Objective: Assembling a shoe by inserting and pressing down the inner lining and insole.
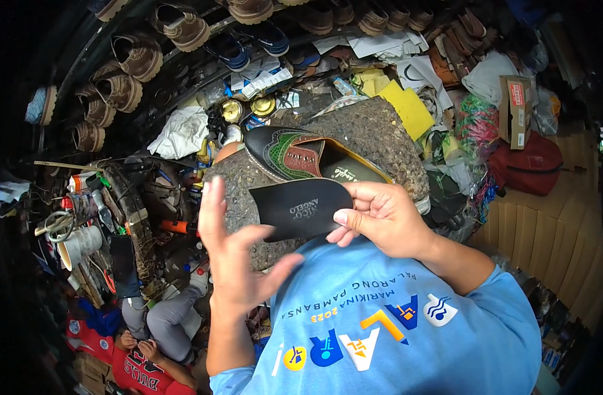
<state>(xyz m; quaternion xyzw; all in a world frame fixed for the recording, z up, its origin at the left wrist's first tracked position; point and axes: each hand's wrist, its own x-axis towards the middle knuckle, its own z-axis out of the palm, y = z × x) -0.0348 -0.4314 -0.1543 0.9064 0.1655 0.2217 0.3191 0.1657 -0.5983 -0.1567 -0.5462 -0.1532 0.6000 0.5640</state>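
Cluttered workshop; right hand (387, 214) grips black insole (300, 207), shoe (301, 157) behind.

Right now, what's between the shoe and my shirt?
In the head view, the black insole, held by your right hand, lies between the shoe and shirt.

From my feed the light is even and soft over the middle, with the hands (301, 230) and insole (300, 207) sharp. The rim falls into black vignette, shelves (150, 46) bend hard at the upper left, and the corners look dim and smeared.
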